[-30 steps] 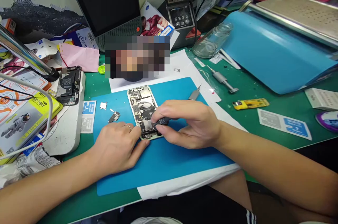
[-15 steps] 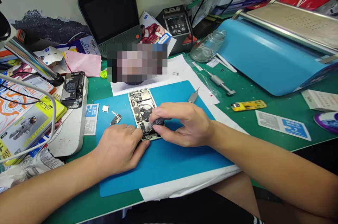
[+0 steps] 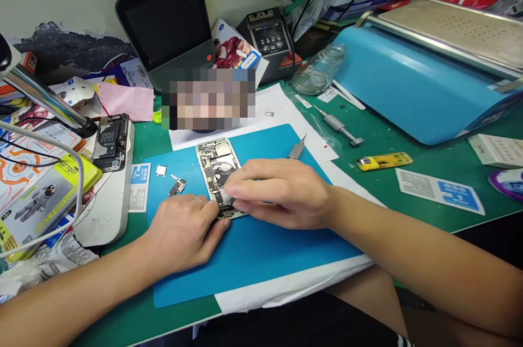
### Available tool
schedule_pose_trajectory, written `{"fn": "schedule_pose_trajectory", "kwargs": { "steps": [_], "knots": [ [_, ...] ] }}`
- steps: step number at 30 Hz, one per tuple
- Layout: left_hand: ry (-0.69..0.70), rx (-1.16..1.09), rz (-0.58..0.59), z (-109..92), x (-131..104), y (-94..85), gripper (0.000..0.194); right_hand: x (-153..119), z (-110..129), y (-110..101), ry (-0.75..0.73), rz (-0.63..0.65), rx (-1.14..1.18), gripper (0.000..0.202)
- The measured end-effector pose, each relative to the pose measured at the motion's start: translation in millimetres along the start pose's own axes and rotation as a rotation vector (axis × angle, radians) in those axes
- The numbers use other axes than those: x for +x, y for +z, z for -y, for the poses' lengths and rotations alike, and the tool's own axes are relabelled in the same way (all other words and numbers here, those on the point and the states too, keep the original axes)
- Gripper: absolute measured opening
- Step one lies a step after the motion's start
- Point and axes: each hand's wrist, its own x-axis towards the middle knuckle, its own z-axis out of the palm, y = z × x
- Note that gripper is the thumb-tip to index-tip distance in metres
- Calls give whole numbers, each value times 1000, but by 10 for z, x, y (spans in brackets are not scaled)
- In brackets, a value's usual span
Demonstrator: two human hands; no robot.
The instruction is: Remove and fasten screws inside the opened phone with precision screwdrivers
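Left hand [image 3: 183, 227] presses flat, steadying the opened phone [image 3: 216, 164]; right hand [image 3: 281, 192], fingers curled over its lower end, grip unclear. Fine component work; precision needed next.

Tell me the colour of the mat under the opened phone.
Blue; the mat shows best in the head view.

2 opened phones [image 3: 216, 164], 2 hands [image 3: 183, 230]

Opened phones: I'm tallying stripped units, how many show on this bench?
2: an opened phone on the blue mat under both hands, another opened phone on the white block at left. Clutter may hide more.
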Motion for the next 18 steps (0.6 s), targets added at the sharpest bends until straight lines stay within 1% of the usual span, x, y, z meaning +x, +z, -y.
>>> {"fn": "schedule_pose_trajectory", "kwargs": {
  "steps": [5,11,18],
  "knots": [
    [5,-8,-13,3,-3,2,35,-7,-3,-1,9,8,2,44],
    [2,-31,10,10,11,6,36,0,8,-11,4,23,-4,30],
    [10,-1,-11,-1,8,-4,38,-1,15,-7,32,6,20,33]
  ]
}}
